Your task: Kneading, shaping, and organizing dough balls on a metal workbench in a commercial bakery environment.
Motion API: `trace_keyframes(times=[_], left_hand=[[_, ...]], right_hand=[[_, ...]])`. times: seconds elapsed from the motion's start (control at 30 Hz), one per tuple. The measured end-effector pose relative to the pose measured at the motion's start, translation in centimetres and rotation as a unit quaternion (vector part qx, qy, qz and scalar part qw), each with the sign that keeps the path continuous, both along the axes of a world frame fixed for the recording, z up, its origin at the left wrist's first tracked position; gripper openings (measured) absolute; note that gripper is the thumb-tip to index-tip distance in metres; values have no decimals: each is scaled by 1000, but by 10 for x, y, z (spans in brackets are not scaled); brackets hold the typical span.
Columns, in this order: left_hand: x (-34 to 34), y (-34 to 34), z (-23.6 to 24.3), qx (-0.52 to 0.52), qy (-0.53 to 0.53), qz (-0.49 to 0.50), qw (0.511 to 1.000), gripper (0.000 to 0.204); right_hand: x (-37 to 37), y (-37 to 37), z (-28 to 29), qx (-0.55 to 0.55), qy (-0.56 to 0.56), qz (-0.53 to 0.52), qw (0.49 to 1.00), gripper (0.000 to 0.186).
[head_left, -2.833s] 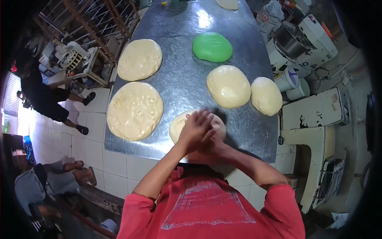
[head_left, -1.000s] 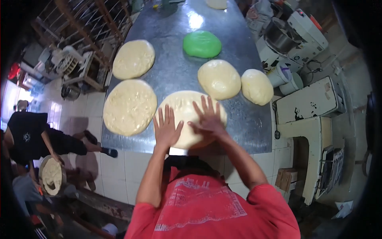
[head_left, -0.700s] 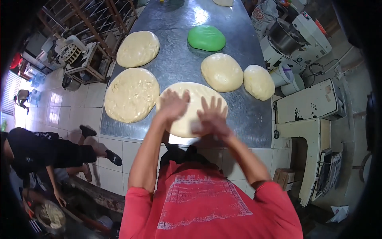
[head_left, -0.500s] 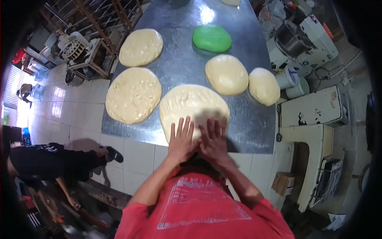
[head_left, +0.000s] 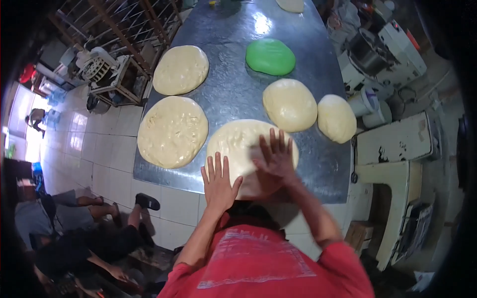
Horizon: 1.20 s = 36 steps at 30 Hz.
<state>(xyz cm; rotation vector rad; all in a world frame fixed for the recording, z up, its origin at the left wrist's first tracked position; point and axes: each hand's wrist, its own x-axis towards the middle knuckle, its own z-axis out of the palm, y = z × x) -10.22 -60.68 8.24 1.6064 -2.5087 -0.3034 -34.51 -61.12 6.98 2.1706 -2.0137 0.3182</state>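
A broad, flattened piece of pale dough [head_left: 231, 141] lies at the near edge of the metal table. My left hand [head_left: 218, 184] is over its near left side, fingers stretched out and thumb apart. On its right part, my right hand [head_left: 276, 156] reaches farther forward with spread fingers and casts a shadow over the dough. Neither hand grips anything. To the left rests a wide flat dough round [head_left: 171, 131], with another dough round [head_left: 181, 69] behind it. Beyond my right hand sit a plump dough ball [head_left: 289, 104] and a smaller dough ball [head_left: 337, 119]. Farther back is green dough [head_left: 271, 56].
The metal table [head_left: 226, 74] stretches away from me, with a pale piece [head_left: 290, 5] at its far end. Buckets [head_left: 364, 102] and a mixer bowl [head_left: 368, 52] stand to the right. At the lower left are people [head_left: 74, 238] close by; a rack [head_left: 131, 25] stands at the back left.
My hands have moved apart: the right went forward and right across the dough, the left shifted left. The view has tilted slightly. More of a second person shows at the lower left.
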Motion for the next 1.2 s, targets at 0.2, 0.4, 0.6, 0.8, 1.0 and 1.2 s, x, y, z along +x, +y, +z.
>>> trace_keyframes(times=[0.2,0.4,0.6,0.8,1.0,1.2], left_hand=[[19,-16,82,271,30,27,962,80],[40,-21,-6,51,84,-36,995,82],[-3,-79,94,395,-86,18,914,82],[-13,-122,-13,-33,-25,-213,976,83],[-55,-189,28,296,-63,-213,929,68],[-73,-156,0,190,169,-350,902,57]], right_hand=[[-29,-60,103,485,-82,-20,870,73],[74,-71,17,-117,-1,121,986,68],[-20,-113,84,163,-365,-6,917,66],[13,37,26,89,-57,-57,993,63],[-31,49,50,293,-448,-141,833,64],[61,100,22,81,-143,-133,977,69]])
